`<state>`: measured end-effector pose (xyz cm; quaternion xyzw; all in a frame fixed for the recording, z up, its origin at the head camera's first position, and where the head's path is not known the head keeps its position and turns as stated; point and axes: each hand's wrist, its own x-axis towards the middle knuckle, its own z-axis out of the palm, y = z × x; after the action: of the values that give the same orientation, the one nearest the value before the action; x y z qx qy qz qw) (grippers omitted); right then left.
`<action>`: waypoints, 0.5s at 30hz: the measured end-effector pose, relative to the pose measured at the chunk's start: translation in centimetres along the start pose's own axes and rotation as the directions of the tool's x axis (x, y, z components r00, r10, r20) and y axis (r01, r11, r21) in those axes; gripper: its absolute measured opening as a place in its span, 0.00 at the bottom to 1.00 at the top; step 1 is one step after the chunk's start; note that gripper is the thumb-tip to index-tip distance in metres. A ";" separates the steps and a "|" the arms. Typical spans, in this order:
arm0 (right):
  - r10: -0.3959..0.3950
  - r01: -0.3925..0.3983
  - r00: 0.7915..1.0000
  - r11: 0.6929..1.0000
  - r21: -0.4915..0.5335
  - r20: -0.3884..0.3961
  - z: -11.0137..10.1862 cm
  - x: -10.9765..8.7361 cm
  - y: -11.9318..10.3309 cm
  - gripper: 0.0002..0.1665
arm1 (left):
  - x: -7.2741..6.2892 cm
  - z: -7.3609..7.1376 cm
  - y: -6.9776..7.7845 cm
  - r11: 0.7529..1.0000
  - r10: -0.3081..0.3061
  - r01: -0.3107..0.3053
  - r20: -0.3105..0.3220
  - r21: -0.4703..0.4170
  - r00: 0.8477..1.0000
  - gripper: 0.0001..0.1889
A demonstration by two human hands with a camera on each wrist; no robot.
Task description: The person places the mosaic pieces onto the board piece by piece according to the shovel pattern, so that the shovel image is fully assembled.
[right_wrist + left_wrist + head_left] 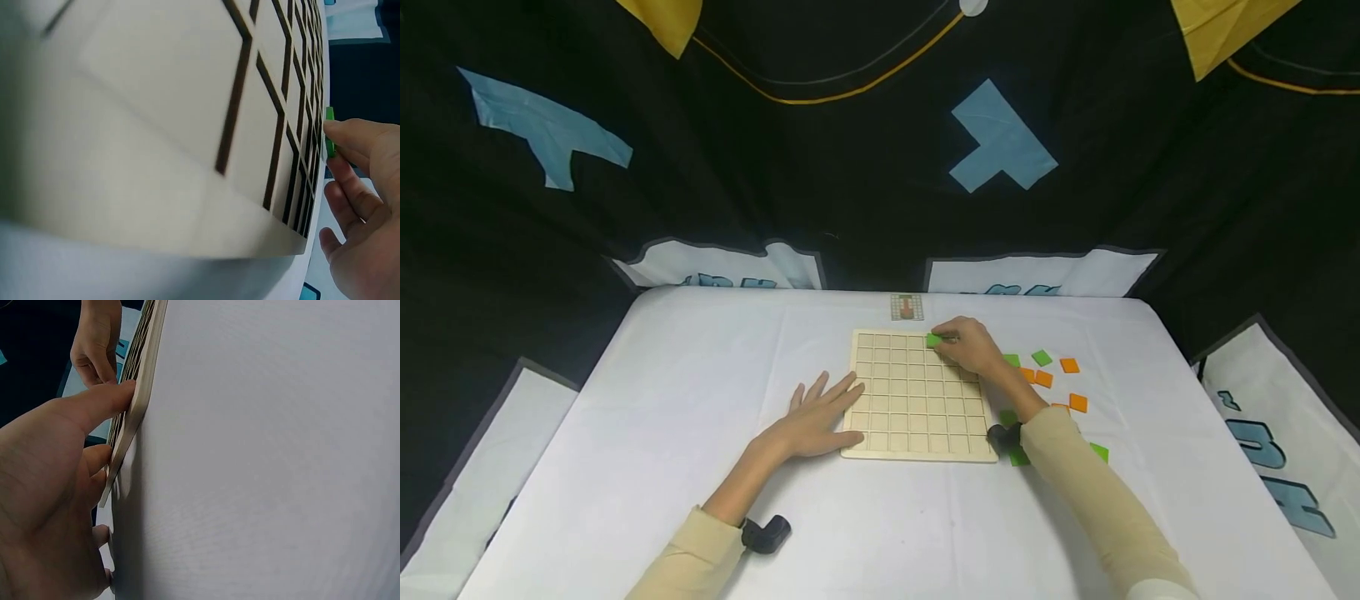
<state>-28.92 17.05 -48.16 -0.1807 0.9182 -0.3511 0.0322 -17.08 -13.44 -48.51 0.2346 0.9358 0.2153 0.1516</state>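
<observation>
A pale wooden grid board lies flat on the white table. My right hand pinches a green square tile between thumb and fingers over the board's far row, right of the middle. In the right wrist view the same green tile stands on edge between the fingertips, close to the board. My left hand rests spread at the board's left edge. Seen from the left wrist, the thumb and some fingers of this hand touch the board's rim.
Several loose orange tiles and green tiles lie right of the board, some partly behind my right forearm. A small picture card lies beyond the board's far edge. A black cloth hangs behind the table.
</observation>
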 end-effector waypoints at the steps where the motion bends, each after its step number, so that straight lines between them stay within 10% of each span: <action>1: 0.002 -0.002 1.000 1.000 -0.006 0.005 0.1 0.0 0.0 0.19 | 0.0 0.0 0.0 1.000 0.000 0.000 0.000 0.003 1.000 0.42; 15: 0.043 -0.042 0.999 0.999 -0.027 0.022 0.3 0.3 0.0 0.19 | 0.1 0.0 -0.1 1.000 0.000 0.000 0.003 0.008 1.000 0.43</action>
<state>-29.13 16.71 -48.35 -0.1656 0.9259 -0.3362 0.0475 -17.22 -13.50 -48.56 0.2355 0.9364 0.2112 0.1520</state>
